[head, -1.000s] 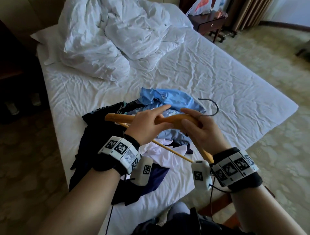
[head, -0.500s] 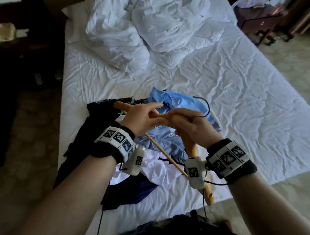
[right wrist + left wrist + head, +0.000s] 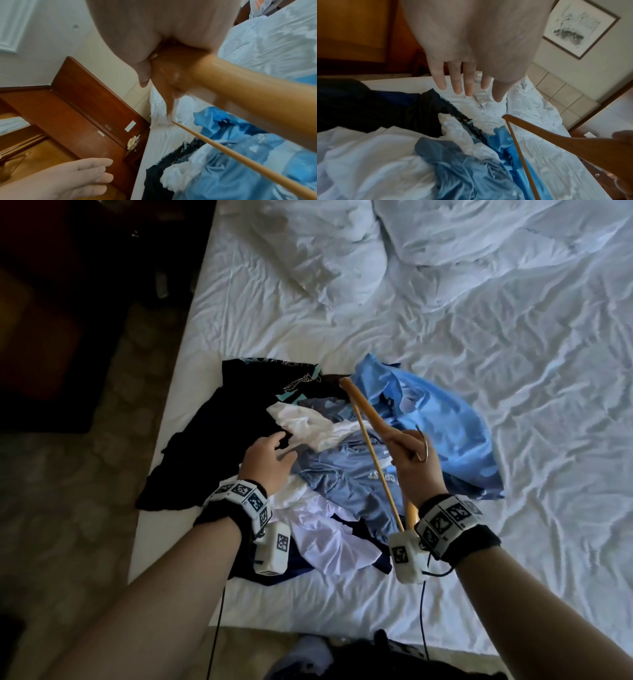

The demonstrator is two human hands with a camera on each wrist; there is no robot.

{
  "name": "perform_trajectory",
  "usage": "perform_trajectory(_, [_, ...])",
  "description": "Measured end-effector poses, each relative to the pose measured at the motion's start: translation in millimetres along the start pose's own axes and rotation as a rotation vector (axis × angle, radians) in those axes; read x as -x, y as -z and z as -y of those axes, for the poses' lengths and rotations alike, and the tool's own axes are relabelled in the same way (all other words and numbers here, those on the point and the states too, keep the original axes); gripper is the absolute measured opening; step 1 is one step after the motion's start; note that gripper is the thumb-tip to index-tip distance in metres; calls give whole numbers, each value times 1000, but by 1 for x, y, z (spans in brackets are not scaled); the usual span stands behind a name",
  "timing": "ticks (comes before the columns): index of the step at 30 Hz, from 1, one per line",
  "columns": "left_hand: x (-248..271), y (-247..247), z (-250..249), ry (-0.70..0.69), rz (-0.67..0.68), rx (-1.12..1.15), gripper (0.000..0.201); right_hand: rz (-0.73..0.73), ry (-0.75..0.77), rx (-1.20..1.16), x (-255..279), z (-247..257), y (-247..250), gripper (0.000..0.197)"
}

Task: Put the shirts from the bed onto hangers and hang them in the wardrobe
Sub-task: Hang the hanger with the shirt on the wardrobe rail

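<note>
The left hand (image 3: 270, 455) has let go of the hanger (image 3: 368, 410) — fingers loose and spread, reaching over the shirts (image 3: 346, 474) heaped on the bed (image 3: 513, 371); the right hand (image 3: 412, 463) alone grips it — picking a shirt likely comes next

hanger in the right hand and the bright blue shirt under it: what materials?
Tan hanger: looks like wood with a smooth glossy varnish, given the highlights in the right wrist view; its hook looks like grey metal wire. Bright blue shirt: thin woven fabric, slightly sheeny, sharply creased; fibre unclear.
</note>
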State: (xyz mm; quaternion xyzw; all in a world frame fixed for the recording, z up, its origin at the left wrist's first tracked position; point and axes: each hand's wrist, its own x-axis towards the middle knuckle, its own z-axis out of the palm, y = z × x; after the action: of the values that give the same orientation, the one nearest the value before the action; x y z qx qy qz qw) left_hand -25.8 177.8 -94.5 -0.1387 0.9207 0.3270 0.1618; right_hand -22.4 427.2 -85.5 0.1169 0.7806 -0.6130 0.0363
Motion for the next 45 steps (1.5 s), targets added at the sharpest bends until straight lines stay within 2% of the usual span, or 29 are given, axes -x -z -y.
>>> perform_trajectory(3, [-21, -22, 8, 13, 52, -48, 52, 16, -35, 15, -13, -13, -6, 12])
perform_trajectory(6, [-42, -52, 10, 20, 142, -81, 50, 6, -52, 11, -26, -34, -9, 36])
perform_trajectory(8, [-57, -72, 12, 11, 191, -120, 48, -13, -96, 44, -34, -51, -10, 42])
perform_trajectory(13, [-78, -110, 29, 16, 323, -94, 63, -24, -203, 193, -41, -104, -17, 22])
perform_trajectory(16, [-75, -120, 47, 52, 353, -80, 76, 58, -198, 315, -33, -130, -21, 4])
perform_trajectory(18, [-72, -125, 57, 64, 349, -98, 87, 117, -197, 341, -29, -142, -24, 8])
perform_trajectory(21, [-67, -131, 62, 110, 313, -129, 90, 123, -189, 325, -30, -146, -23, 8])
perform_trajectory(25, [-60, -133, 55, 128, 295, -34, 80, 80, -182, 255, -36, -136, -18, 13])
perform_trajectory(27, [-56, -135, 55, 70, 300, -64, 70, -10, -221, 200, -40, -127, -17, 8])
perform_trajectory(28, [-54, -136, 55, 17, 303, -91, 62, -84, -216, 177, -41, -123, -17, 6])
perform_trajectory(30, [-52, -139, 52, -88, 319, -135, 28, -192, -193, 106, -44, -112, -17, 6])
perform_trajectory(31, [-52, -140, 50, -132, 377, -173, 15, -211, -182, 63, -45, -105, -18, 6])
perform_trajectory(33, [-50, -139, 42, -218, 489, -361, 29, -209, -144, 38, -50, -96, -19, 8])
perform_trajectory(34, [-51, -138, 38, -242, 449, -458, 37, -205, -128, 44, -55, -96, -19, 9])
perform_trajectory(35, [-54, -138, 36, -256, 349, -486, 40, -198, -121, 57, -60, -97, -19, 9])
perform_trajectory(37, [-62, -135, 35, -183, 167, -391, 36, -155, -133, 107, -69, -106, -18, 9])
perform_trajectory(38, [-67, -133, 35, -115, 143, -307, 33, -116, -147, 160, -72, -115, -16, 8])
perform_trajectory(40, [-73, -134, 35, -10, 245, -209, 35, -14, -157, 309, -75, -132, -12, 13])
perform_trajectory(42, [-73, -137, 36, 23, 385, -276, 38, 53, -143, 402, -75, -150, -7, 23])
perform_trajectory(45, [-65, -142, 41, 57, 438, -279, 26, 77, -136, 420, -74, -166, -4, 28])
